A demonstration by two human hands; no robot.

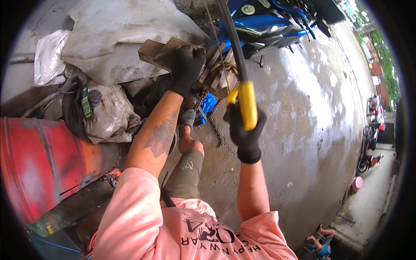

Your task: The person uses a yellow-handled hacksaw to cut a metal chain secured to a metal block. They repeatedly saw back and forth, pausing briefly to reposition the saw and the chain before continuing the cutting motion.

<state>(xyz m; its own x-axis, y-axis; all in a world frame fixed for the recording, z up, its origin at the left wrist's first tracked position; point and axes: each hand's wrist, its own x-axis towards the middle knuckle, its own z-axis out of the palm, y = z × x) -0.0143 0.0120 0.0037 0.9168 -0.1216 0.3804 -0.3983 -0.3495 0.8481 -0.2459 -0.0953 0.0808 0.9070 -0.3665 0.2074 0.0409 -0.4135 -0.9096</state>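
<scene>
Over concrete, right hand (245,132) fisted on saw (242,82), blade running away, left hand (186,67) clamping wood block (158,52)

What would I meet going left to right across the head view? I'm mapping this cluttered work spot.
Red drum → grey sacks → left hand on a wood block → right hand gripping the yellow saw handle → wet concrete floor → parked motorbike.

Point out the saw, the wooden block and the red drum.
saw (248,104), head view, on its yellow handle in the right hand.
wooden block (158,52), head view, on its top face beside the left hand.
red drum (34,164), head view, on its curved side.
</scene>
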